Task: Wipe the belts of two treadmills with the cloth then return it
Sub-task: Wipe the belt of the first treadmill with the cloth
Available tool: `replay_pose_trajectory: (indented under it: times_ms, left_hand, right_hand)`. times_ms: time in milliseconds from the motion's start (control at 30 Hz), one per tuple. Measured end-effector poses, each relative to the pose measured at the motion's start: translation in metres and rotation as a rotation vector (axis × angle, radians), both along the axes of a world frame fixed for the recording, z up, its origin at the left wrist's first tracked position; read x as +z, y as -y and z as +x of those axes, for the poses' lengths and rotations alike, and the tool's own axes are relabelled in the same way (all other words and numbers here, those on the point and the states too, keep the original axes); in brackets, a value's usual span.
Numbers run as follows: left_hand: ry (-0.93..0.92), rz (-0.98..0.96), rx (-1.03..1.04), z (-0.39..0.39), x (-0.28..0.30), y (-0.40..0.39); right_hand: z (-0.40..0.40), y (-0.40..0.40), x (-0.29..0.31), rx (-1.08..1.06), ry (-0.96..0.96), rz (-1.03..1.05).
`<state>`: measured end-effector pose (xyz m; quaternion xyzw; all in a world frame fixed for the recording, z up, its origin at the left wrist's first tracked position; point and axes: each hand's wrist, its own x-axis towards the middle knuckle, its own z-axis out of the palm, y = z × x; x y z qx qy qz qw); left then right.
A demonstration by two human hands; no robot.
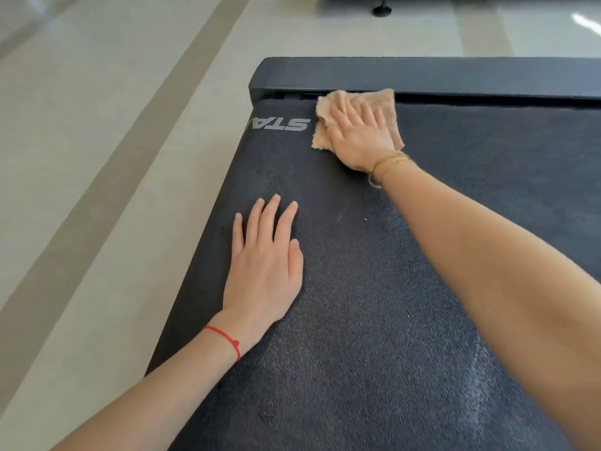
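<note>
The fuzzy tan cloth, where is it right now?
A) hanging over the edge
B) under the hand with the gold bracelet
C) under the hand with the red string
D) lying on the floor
B: the fuzzy tan cloth lies on the dark textured treadmill belt, pressed flat under the right hand, which wears the gold bracelet.

- The dark treadmill belt point(374, 288) fills the view from the centre out to 5 and 6 o'clock; its surface is textured.
- At about 12 o'clock the right hand point(361, 138) presses flat, fingers spread, on a tan cloth point(387, 102) lying on the belt's far end.
- The cloth touches the black end cover point(455, 76) across the top.
- White letters point(279, 124), seen upside down, sit just to the 9 o'clock side of the cloth.
- The left hand point(265, 265) rests flat on the belt near centre, toward the belt's 9 o'clock edge.
- A red string point(224, 340) circles the left wrist; a gold bracelet point(387, 164) circles the right.
- Pale striped floor point(97, 157) spans 7 to 11 o'clock.
</note>
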<state>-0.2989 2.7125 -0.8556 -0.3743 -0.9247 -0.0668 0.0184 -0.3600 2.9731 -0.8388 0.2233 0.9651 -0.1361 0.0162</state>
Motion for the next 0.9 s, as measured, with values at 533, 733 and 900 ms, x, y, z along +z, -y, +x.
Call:
replay_pose_trajectory:
  times_ms: [533,733,900]
  left_hand:
    - [0.037,0.070,-0.016,-0.001,0.002,0.003]
    - [0.041,0.081,-0.012,0.000,0.002,0.003]
    - [0.042,0.097,-0.013,0.005,0.003,0.002]
  right_hand:
    - [0.054,-0.021,0.000,0.045,-0.008,0.053]
    - [0.150,-0.007,0.000,0.024,-0.001,0.023]
    - [0.245,0.070,-0.003,0.137,-0.061,0.019]
